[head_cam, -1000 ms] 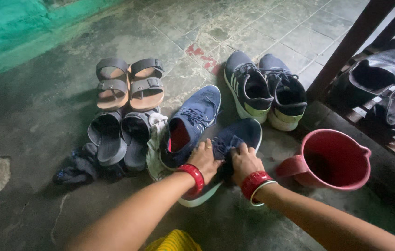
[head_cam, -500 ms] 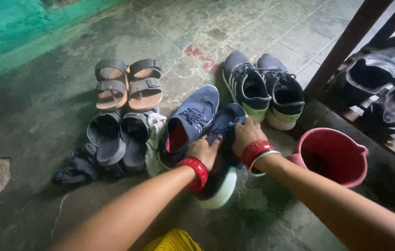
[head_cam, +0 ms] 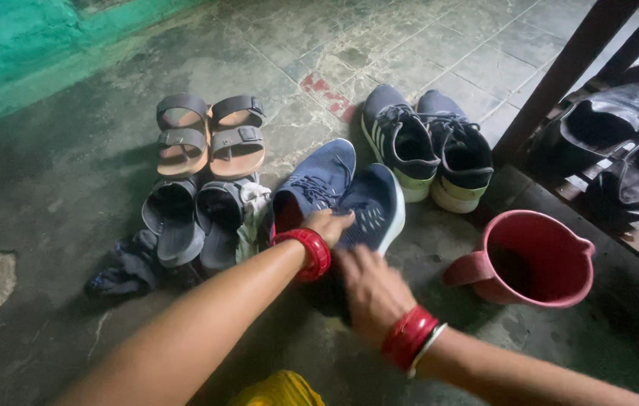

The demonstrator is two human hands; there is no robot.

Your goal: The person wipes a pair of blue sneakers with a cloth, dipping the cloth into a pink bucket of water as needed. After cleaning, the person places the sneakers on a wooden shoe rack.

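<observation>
The pair of blue knit sneakers with white soles [head_cam: 349, 197] lies side by side on the worn grey tiled floor [head_cam: 425, 53], toes pointing away from the person, the two shoes touching along their inner edges. The left hand [head_cam: 327, 224], wearing a red bangle at the wrist, rests on the heel end of the pair, fingers curled over the collar where the two shoes meet; how firmly it grips cannot be told. The right hand [head_cam: 368, 289], also with red and white bangles, is blurred, just behind the heel of the right-hand sneaker, fingers loosely spread and closed on nothing; whether it touches the shoe cannot be told. Just left of the sneakers a crumpled pale cloth [head_cam: 253, 222] lies against a pair of grey slip-on sandals [head_cam: 192, 218], with a pair of tan-and-grey strapped sandals [head_cam: 210, 135] beyond them and a dark rag [head_cam: 128, 271] on the floor at their near side. Beyond the blue pair, to the right, stands a pair of dark grey laced trainers with pale yellow-green heels [head_cam: 428, 143]. A red plastic jug with a handle [head_cam: 534, 259] stands on the floor to the right of the hands, well apart from the shoes. Black leather shoes [head_cam: 620, 143] sit on a dark wooden rack [head_cam: 567, 75] at the far right. A green painted wall [head_cam: 19, 45] borders the upper left.
</observation>
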